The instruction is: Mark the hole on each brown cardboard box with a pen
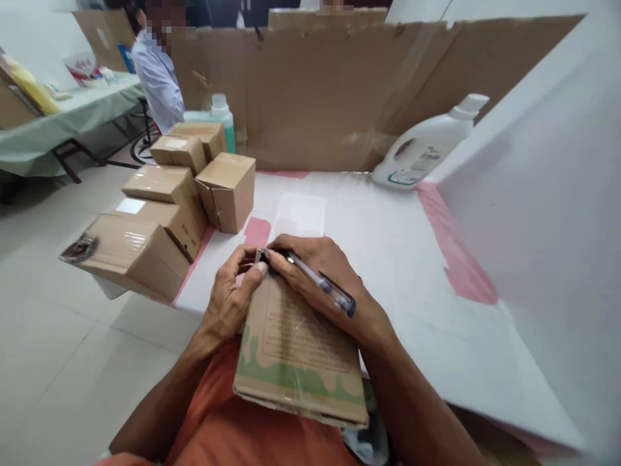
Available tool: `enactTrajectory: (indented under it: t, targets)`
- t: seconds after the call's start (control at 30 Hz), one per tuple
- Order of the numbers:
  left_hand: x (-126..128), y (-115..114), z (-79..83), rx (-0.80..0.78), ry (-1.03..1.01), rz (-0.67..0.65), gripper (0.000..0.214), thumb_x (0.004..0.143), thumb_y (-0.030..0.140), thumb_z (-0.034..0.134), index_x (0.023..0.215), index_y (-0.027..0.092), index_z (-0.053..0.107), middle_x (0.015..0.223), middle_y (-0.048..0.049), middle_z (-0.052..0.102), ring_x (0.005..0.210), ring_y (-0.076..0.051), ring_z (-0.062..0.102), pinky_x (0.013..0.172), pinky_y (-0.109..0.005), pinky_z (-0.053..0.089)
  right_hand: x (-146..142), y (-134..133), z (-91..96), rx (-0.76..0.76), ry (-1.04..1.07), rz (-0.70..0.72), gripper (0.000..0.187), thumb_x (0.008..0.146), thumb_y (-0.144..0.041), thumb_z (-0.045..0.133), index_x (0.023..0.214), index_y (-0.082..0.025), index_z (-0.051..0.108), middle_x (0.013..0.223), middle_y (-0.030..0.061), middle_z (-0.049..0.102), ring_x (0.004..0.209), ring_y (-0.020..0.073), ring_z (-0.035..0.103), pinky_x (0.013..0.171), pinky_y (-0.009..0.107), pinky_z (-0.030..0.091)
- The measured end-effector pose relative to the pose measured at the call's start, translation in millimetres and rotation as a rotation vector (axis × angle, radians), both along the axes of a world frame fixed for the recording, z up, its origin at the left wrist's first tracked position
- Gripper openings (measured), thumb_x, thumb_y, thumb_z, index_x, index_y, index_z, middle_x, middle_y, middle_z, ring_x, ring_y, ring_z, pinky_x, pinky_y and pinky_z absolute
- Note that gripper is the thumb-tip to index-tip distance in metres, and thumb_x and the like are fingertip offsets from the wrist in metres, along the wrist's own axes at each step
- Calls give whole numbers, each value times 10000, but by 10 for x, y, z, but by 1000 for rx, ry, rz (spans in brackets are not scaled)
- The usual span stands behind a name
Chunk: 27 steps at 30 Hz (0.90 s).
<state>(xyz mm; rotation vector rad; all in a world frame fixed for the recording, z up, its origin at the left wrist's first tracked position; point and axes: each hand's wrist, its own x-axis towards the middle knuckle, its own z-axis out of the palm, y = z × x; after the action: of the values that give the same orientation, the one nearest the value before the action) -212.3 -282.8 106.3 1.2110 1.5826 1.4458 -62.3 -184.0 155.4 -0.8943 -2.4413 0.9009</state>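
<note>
A flat cardboard package (301, 349) with green print and clear tape rests on my lap, its far end against the white table (388, 239). My right hand (330, 278) grips a clear pen (323, 283), its tip at the package's far edge. My left hand (235, 294) is closed, its fingers pinching that same far edge right beside the pen tip. A white paper slip (299, 215) lies on the table just beyond both hands.
Several taped cardboard boxes (169, 207) crowd the table's left edge. A white detergent bottle (427, 149) leans at the back right, a teal bottle (218, 116) at the back left. Cardboard sheets (330, 90) wall the back. A person in a light shirt (158, 77) sits beyond.
</note>
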Motion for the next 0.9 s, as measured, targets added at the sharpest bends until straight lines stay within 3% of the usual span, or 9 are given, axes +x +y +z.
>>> enactTrajectory:
  t: [0.17,0.3,0.5,0.7,0.8,0.9]
  targets:
    - [-32,83,28,-27,-1,-1,195,933,389,635,1023,232,707,1052,-33,797,994,-249,722,905,-384,571,-32,-5,-29,-13,3,-41,210,1090,-298,620,1004,-221,796,980,56,826,867,195,756,805,303,514]
    - [-40,97,3,-27,0,-23,226,957,421,642,1062,233,710,1129,-45,795,1053,-257,721,964,-403,567,-10,15,-92,-22,90,-82,125,1059,-271,670,1099,-228,780,995,43,825,890,203,762,827,313,538]
    - [-10,4,-61,8,-27,-205,448,971,508,706,1339,263,632,1432,-80,695,1328,-320,646,1164,-493,469,137,-3,-98,-172,576,-156,199,1086,-354,635,1192,-225,744,1073,39,833,964,190,790,888,328,608]
    - [-38,-97,-136,12,-33,-247,519,959,499,717,1414,295,572,1490,-85,644,1384,-338,598,1191,-509,441,225,-145,-97,-335,825,-137,178,1107,-380,621,1252,-278,599,844,-35,792,666,155,749,696,310,620]
    - [-42,-153,-160,25,-36,-234,540,951,484,729,1430,297,562,1484,-86,641,1371,-328,604,1193,-497,447,265,-240,-75,-434,783,-92,151,1061,-363,709,1098,-271,596,790,-50,779,568,132,711,588,267,592]
    - [-27,-211,-164,37,-43,-205,533,936,461,738,1413,286,577,1465,-91,657,1323,-321,636,1161,-478,482,293,-329,-31,-487,626,-70,129,963,-279,816,1014,-231,707,802,-26,787,600,124,724,551,235,574]
